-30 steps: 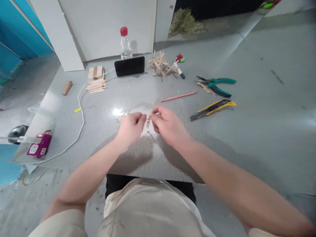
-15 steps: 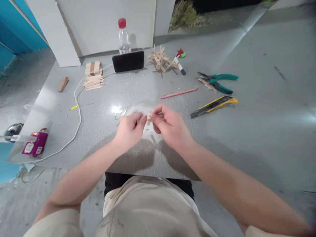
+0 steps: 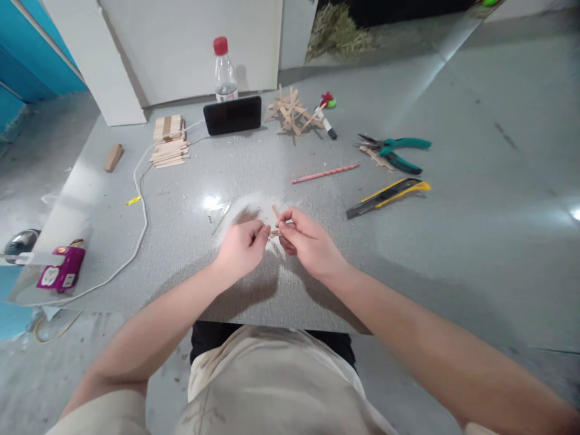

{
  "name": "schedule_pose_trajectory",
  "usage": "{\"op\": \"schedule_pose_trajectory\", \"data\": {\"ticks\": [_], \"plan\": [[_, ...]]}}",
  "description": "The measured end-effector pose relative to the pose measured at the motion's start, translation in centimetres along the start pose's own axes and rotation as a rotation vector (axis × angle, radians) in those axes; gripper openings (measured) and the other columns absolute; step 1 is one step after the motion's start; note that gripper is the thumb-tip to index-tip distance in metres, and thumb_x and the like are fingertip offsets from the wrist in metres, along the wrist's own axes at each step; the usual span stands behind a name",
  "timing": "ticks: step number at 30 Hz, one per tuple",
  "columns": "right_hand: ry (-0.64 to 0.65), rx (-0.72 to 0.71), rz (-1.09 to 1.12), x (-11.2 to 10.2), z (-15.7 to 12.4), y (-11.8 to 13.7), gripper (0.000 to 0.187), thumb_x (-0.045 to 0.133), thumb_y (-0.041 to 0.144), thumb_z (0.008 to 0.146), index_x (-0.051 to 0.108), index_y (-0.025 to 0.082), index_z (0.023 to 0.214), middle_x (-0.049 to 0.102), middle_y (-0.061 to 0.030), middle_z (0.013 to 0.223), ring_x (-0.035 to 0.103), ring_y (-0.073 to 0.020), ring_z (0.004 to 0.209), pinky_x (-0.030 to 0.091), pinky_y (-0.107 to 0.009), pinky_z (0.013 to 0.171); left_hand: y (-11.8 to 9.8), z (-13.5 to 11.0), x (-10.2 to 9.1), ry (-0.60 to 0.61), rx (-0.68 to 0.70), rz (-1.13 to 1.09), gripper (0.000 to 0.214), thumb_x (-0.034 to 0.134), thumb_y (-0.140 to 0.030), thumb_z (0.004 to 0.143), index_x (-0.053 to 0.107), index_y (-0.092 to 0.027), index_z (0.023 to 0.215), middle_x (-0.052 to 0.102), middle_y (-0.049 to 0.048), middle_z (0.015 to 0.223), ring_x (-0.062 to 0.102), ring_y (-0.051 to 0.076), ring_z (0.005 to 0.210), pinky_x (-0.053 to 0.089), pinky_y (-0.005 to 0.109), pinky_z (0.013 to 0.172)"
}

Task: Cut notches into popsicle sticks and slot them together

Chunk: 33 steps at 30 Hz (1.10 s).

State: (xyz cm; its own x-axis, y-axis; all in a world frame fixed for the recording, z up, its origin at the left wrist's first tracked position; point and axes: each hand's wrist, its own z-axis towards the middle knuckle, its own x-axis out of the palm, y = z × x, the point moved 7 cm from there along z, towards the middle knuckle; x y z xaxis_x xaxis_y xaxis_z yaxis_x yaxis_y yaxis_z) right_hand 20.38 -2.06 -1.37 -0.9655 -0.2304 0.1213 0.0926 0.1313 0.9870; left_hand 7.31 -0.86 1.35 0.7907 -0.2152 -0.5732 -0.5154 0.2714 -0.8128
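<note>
The white cable [image 3: 144, 211] curved loosely at left, where a wide sweep could have snagged it. The left hand [image 3: 241, 244] seemed to pinch one end of a small wooden piece [image 3: 274, 233], set between both hands over the table's [image 3: 235, 166] near middle. The right hand [image 3: 306, 241] gripped its other end, with a thin stick [image 3: 275, 211] jutting far; uneven pressure might have snapped or twisted the wood, and any join was too small to see. Right of that, the utility knife [image 3: 387, 198] risked nicking a straying hand if its blade was out, which was unclear. The left edge lay well beyond the cable, the near edge under the forearms [image 3: 172, 296]; the widest room was right of the knife.
</note>
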Motion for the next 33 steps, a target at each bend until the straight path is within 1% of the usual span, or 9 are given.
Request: {"op": "schedule_pose_trajectory", "data": {"ticks": [4,11,13,16,19,23,26,29,33], "plan": [[0.044,-0.008,0.052,0.3,-0.6,1.0,0.021,0.056,0.043,0.094,0.046,0.025,0.091,0.031,0.0126,0.055,0.029,-0.0085,0.046,0.023,-0.025,0.047,-1.0,-0.3,-0.4,0.007,0.029,-0.009,0.039,0.047,-0.034,0.098,0.044,-0.019,0.062,0.041,-0.0046,0.051,0.038,0.008,0.048,0.029,0.023,0.048],[0.055,-0.016,0.061,-0.2,-1.4,2.3,0.012,0.056,0.034,0.091,0.049,0.024,0.093,0.042,0.0099,0.055,0.037,-0.01,0.049,0.028,-0.026,0.05,-2.2,-0.8,-0.9,-0.016,0.07,-0.031,0.04,0.046,-0.034,0.101,0.045,-0.019,0.064,0.042,-0.0047,0.052,0.038,0.008,0.049,0.031,0.023,0.048],[0.055,-0.022,-0.039,-0.5,-1.6,2.7,0.011,0.055,0.034,0.092,0.053,0.023,0.091,0.045,0.0082,0.057,0.04,-0.0103,0.05,0.03,-0.027,0.051,-2.7,-1.0,-1.3,-0.053,0.124,-0.008,0.039,0.046,-0.032,0.101,0.046,-0.019,0.065,0.043,-0.0052,0.052,0.038,0.008,0.047,0.031,0.022,0.047],[0.055,-0.062,-0.278,-0.7,-1.9,3.6,0.016,0.055,0.034,0.093,0.056,0.022,0.082,0.048,0.0058,0.059,0.04,-0.01,0.051,0.03,-0.027,0.051,-3.1,-1.5,-1.6,-0.101,0.202,0.036,0.036,0.048,-0.029,0.101,0.046,-0.019,0.066,0.042,-0.0056,0.051,0.038,0.007,0.046,0.03,0.022,0.046],[0.064,-0.106,-0.392,-0.5,-2.2,4.2,0.018,0.055,0.033,0.093,0.056,0.022,0.079,0.048,0.0054,0.059,0.04,-0.0097,0.051,0.031,-0.026,0.05,-3.4,-1.8,-1.4,-0.115,0.249,0.053,0.034,0.048,-0.027,0.099,0.045,-0.02,0.067,0.042,-0.0056,0.052,0.039,0.007,0.046,0.03,0.023,0.048],[0.038,-0.137,-0.43,-0.5,-2.5,4.0,0.019,0.056,0.035,0.093,0.059,0.021,0.081,0.051,0.0042,0.061,0.043,-0.0099,0.052,0.033,-0.026,0.051,-3.6,-2.0,-1.3,-0.113,0.292,0.075,0.031,0.048,-0.024,0.099,0.045,-0.02,0.068,0.043,-0.0054,0.053,0.04,0.008,0.047,0.031,0.023,0.049],[0.03,-0.131,-0.434,-0.6,-2.6,3.4,0.02,0.057,0.035,0.092,0.061,0.02,0.08,0.054,0.0031,0.063,0.046,-0.0103,0.054,0.036,-0.026,0.053,-3.5,-2.1,-1.0,-0.091,0.307,0.096,0.029,0.048,-0.024,0.099,0.048,-0.02,0.07,0.046,-0.0044,0.055,0.043,0.008,0.049,0.032,0.023,0.051],[0.028,-0.115,-0.453,-0.7,-2.5,2.6,0.02,0.056,0.034,0.092,0.061,0.02,0.079,0.056,0.0025,0.063,0.047,-0.0105,0.054,0.037,-0.025,0.054,-2.9,-2.1,-0.6,-0.059,0.294,0.115,0.028,0.047,-0.024,0.099,0.051,-0.019,0.072,0.049,-0.0034,0.057,0.046,0.009,0.051,0.034,0.023,0.052],[0.031,-0.105,-0.493,-0.8,-2.2,1.5,0.02,0.057,0.034,0.09,0.061,0.019,0.077,0.056,0.0021,0.061,0.047,-0.0108,0.054,0.036,-0.026,0.054,-1.5,-2.0,0.3,-0.012,0.232,0.141,0.029,0.047,-0.024,0.099,0.049,-0.019,0.07,0.048,-0.0041,0.055,0.046,0.009,0.05,0.033,0.022,0.051]]}}
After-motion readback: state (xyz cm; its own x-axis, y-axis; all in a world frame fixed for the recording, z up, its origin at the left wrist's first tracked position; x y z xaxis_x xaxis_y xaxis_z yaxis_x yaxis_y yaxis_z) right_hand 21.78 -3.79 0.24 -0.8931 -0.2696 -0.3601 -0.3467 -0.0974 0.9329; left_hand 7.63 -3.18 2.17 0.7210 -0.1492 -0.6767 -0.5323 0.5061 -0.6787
